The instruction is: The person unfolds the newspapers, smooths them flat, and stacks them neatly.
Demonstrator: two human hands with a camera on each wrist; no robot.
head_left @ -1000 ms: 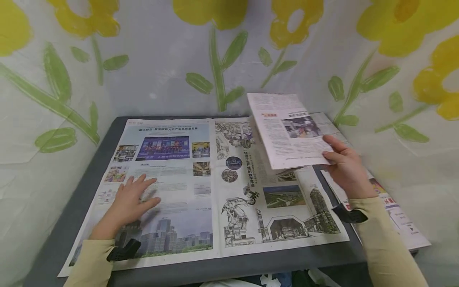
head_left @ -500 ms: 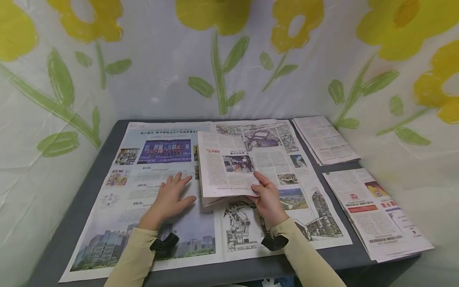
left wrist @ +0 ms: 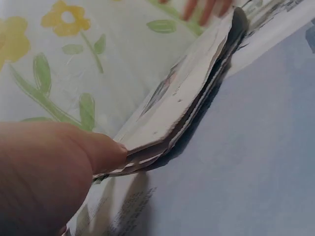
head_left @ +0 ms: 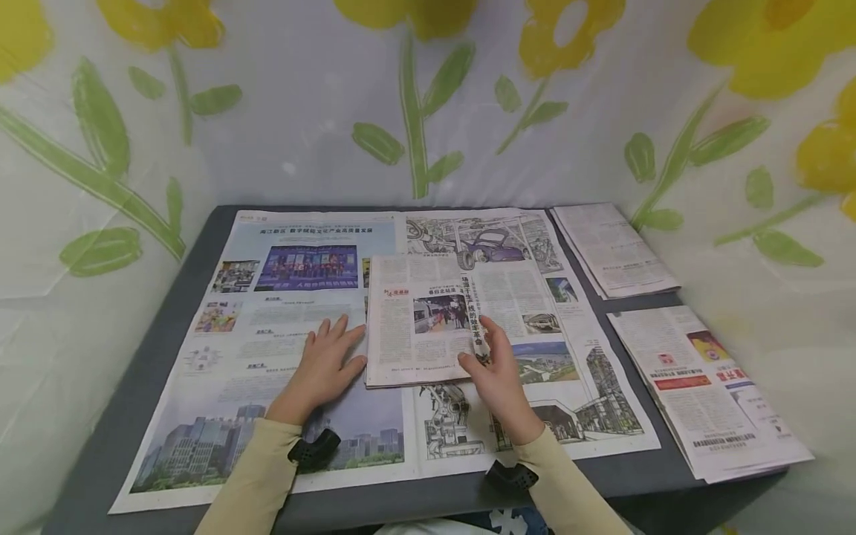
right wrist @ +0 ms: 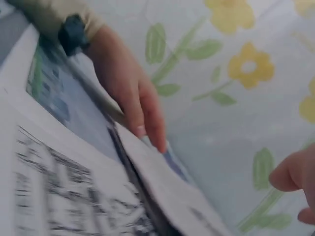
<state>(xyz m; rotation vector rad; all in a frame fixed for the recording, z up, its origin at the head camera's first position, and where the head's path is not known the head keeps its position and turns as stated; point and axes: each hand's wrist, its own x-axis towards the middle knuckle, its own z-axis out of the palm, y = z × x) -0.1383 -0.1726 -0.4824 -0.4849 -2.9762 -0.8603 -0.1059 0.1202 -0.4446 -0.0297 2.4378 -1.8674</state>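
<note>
On the left half of a spread newspaper (head_left: 287, 319), which covers much of the dark counter (head_left: 642, 475), the left hand (head_left: 322, 373) rests with fingers spread, holding nothing, its thumb at the folded newspaper's left edge. The folded newspaper (head_left: 400, 338) lies across the spread sheet's middle; it should be light, soft and easily creased, its loose layers apt to slip, so pinching its full thickness along a side edge seems best. By its right edge, the right hand (head_left: 498, 386) holds thumb and finger apart, gripping nothing; contact I cannot tell. Farther right lie two paper stacks (head_left: 709, 397).
</note>
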